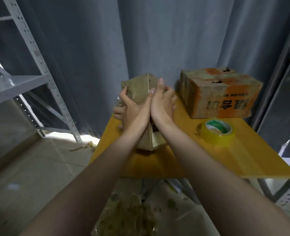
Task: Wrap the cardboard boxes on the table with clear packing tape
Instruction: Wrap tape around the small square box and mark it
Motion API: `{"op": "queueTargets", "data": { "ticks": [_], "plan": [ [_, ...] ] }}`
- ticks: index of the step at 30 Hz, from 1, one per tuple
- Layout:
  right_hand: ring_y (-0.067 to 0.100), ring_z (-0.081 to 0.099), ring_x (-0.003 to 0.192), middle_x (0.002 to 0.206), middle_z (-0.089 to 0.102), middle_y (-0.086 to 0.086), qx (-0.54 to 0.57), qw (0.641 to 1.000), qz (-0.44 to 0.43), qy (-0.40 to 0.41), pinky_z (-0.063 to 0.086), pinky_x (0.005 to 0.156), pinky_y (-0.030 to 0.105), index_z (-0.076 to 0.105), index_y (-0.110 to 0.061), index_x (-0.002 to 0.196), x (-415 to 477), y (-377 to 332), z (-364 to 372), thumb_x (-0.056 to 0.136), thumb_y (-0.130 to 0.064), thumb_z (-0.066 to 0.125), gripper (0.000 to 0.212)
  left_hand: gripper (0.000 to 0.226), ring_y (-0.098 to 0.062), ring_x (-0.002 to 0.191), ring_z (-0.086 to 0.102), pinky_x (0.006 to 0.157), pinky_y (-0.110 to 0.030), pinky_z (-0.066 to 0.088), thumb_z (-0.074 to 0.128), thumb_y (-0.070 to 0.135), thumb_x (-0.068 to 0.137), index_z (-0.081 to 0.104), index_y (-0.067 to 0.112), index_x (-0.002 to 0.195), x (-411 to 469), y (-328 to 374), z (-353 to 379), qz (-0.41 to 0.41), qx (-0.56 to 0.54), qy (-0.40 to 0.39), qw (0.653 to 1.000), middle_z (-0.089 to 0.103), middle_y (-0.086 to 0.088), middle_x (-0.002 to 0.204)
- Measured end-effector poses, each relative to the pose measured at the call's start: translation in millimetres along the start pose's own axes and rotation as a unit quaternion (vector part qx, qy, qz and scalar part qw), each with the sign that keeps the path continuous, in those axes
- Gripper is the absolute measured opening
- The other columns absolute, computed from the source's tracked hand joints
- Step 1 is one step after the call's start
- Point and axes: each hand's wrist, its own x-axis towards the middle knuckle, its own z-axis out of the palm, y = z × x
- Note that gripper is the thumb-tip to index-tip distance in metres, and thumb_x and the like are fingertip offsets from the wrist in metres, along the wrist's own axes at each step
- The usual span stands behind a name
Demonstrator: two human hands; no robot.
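Fingers of the right hand and the left hand curl round the small cardboard box, gripping it tilted over the left part of the yellow table. The wrists hide its middle. A larger orange-taped box stands to the right, and a tape roll lies nearer, apart from both boxes.

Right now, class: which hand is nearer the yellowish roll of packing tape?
Right. The right hand holds the small cardboard box left of the roll; the left hand lies farther left.
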Motion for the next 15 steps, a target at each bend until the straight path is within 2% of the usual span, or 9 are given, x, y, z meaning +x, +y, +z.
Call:
{"op": "queueTargets", "data": {
  "ticks": [6,10,13,15],
  "plan": [
    [0.029,0.049,0.128,0.143,0.047,0.01,-0.046,0.996,-0.075,0.008,0.042,0.102,0.046,0.042,-0.018,0.138,18,10,10,0.104,-0.067,0.023,0.062,0.085,-0.026,0.115,0.029,0.113,-0.053,0.033,0.055,0.086,0.075,0.022,0.046,0.141,11,-7,9,-0.027,-0.054,0.02,0.998,0.028,-0.006,0.121],
    [0.033,0.06,0.116,0.139,0.053,0.011,-0.097,0.988,-0.114,0.024,0.047,0.094,0.046,0.038,-0.019,0.134,32,11,13,0.104,-0.064,0.027,0.056,0.077,-0.031,0.122,0.034,0.111,-0.055,0.034,0.057,0.084,0.074,0.026,0.047,0.134,18,-3,9,-0.039,-0.063,0.014,0.997,0.031,-0.008,0.124],
    [0.035,0.064,0.111,0.138,0.059,0.011,-0.142,0.975,-0.159,0.059,0.047,0.082,0.043,0.034,-0.018,0.135,39,15,12,0.106,-0.061,0.028,0.052,0.073,-0.032,0.124,0.036,0.112,-0.056,0.033,0.058,0.083,0.074,0.028,0.048,0.13,20,-5,6,-0.039,-0.068,0.003,0.997,0.032,-0.007,0.127],
    [0.035,0.067,0.101,0.127,0.066,0.012,-0.151,0.967,-0.194,0.07,0.041,0.071,0.038,0.034,-0.017,0.135,40,17,8,0.108,-0.056,0.031,0.048,0.073,-0.033,0.126,0.039,0.112,-0.056,0.034,0.057,0.082,0.073,0.028,0.048,0.13,20,-8,1,-0.035,-0.076,-0.008,0.996,0.034,-0.007,0.128]
  ]
}}
